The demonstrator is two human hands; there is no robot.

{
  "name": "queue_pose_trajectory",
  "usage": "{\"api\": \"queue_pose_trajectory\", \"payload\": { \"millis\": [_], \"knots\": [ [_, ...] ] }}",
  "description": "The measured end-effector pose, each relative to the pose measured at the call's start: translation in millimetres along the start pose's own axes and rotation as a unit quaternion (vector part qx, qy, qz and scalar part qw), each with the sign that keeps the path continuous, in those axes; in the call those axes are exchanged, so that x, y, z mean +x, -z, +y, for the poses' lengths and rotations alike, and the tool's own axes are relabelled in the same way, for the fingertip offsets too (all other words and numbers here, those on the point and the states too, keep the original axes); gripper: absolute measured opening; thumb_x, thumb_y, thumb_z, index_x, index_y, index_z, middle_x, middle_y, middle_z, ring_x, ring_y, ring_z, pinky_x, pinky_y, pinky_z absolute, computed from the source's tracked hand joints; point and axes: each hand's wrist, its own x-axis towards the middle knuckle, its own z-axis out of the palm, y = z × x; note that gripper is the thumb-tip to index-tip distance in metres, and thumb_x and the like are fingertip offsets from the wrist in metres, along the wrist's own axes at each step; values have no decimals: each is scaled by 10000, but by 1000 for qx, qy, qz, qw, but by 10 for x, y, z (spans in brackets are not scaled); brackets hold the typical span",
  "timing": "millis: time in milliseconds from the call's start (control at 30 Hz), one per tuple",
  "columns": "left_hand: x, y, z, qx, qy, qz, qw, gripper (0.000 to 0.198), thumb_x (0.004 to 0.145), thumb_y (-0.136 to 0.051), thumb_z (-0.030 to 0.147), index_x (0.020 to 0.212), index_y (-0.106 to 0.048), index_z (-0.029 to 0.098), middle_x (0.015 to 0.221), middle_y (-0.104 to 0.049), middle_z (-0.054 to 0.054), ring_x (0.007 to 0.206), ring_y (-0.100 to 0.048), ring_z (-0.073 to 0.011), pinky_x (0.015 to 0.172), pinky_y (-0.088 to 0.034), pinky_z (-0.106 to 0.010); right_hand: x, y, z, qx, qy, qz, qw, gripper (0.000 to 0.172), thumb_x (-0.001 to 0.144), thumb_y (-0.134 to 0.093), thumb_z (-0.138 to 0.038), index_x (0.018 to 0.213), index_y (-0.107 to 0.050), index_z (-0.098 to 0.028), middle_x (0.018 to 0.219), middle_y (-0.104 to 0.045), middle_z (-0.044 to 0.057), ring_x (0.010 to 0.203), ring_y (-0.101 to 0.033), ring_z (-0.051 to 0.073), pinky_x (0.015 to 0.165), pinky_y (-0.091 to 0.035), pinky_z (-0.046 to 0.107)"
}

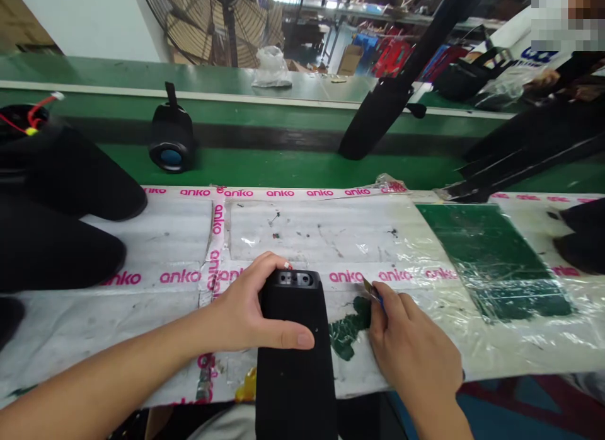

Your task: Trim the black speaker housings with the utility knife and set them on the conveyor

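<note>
A tall black fabric-covered speaker body [295,352] lies lengthwise toward me at the bench's near edge, its open top end with ports facing away. My left hand [250,314] wraps round its upper part, thumb across the front. Just to the speaker's right, my right hand [411,345] is closed in a pinch on a small thin tool [373,292] with a blue part. The tool tip rests on the plastic sheet above a torn green patch [347,333].
The bench [155,238] is covered in white sheet and clear plastic taped with pink "anko" tape. More black speaker bodies [61,175] lie at left, a small round speaker [171,140] stands on the green conveyor, and a green mat [491,257] lies at right. Another person sits far right.
</note>
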Motion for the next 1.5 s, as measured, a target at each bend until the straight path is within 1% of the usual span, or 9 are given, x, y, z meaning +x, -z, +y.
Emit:
{"api": "queue_pose_trajectory", "payload": {
  "millis": [233, 433, 567, 733, 833, 933, 1100, 1267, 1500],
  "knots": [
    [-15, -6, 0, -28, 6, -1, 1000, 650, 644, -940, 497, 1101, -569, 221, 1109, -571, -57, 1022, -543, -248, 851, -490, -363, -4, -12, -2, 2, -2, 4, 1000, 251, 1061, -511, -244, 1277, -624, -183, 895, -675, 14, 647, -545, 151, 595, -294, 319],
    [-16, -1, -74, -33, -34, 1, 999, 777, 653, -951, 408, 1293, -536, 262, 1290, -556, -85, 1071, -582, -250, 844, -525, -339, 2, -6, -8, 7, -12, 3, 1000, 257, 1064, -500, -243, 1265, -642, -169, 893, -669, 16, 637, -526, 147, 603, -279, 321],
    [7, 25, -59, -93, 15, -66, 993, 649, 722, -910, 410, 1166, -464, 252, 946, -599, -4, 748, -582, -150, 624, -488, -253, -8, -16, -30, 16, -23, 0, 1000, 269, 1073, -487, -258, 1264, -653, -167, 885, -663, 18, 650, -535, 147, 614, -272, 317],
    [8, 34, 33, -55, 48, -49, 996, 659, 612, -950, 446, 905, -409, 212, 801, -516, 36, 676, -480, -102, 552, -404, -198, 23, 9, -13, 44, -36, -21, 998, 287, 1073, -466, -258, 1269, -651, -162, 888, -684, 40, 640, -572, 163, 594, -255, 314],
    [-69, -4, 22, -63, 54, -82, 993, 671, 585, -943, 462, 896, -403, 214, 827, -526, 27, 668, -479, -103, 542, -393, -204, 90, 209, 56, 103, -27, -56, 993, 269, 1072, -461, -275, 1271, -603, -161, 817, -703, 24, 565, -597, 158, 531, -285, 281],
    [-157, -69, -30, -45, 21, -121, 991, 689, 526, -964, 453, 887, -429, 213, 888, -516, 17, 724, -455, -114, 588, -376, -223, 126, 600, 72, 190, 27, -92, 977, 240, 1082, -436, -335, 1239, -534, -181, 653, -640, -44, 495, -607, 146, 484, -368, 246],
    [-176, -128, -120, -9, -72, -138, 988, 678, 505, -977, 442, 876, -454, 220, 888, -473, 23, 780, -411, -142, 661, -358, -270, 53, 1145, -157, 237, 224, -55, 944, 240, 1034, -383, -148, 1224, -521, -201, 929, -706, 48, 640, -655, 161, 513, -433, 275],
    [-149, -90, -205, -12, -82, -143, 986, 652, 579, -952, 478, 888, -433, 229, 886, -457, 22, 771, -400, -149, 652, -341, -290, -39, 1158, -285, 179, 264, -52, 946, 401, 903, -417, -38, 1261, -533, -175, 871, -695, 21, 654, -657, 186, 561, -474, 316],
    [-147, -83, -183, 2, -86, -141, 986, 587, 601, -947, 446, 871, -475, 225, 869, -471, 25, 767, -409, -149, 657, -334, -294, -57, 1137, -248, 172, 260, -98, 945, 439, 878, -431, -46, 1290, -512, -175, 871, -666, 11, 661, -630, 176, 568, -457, 309]
  ]
}}
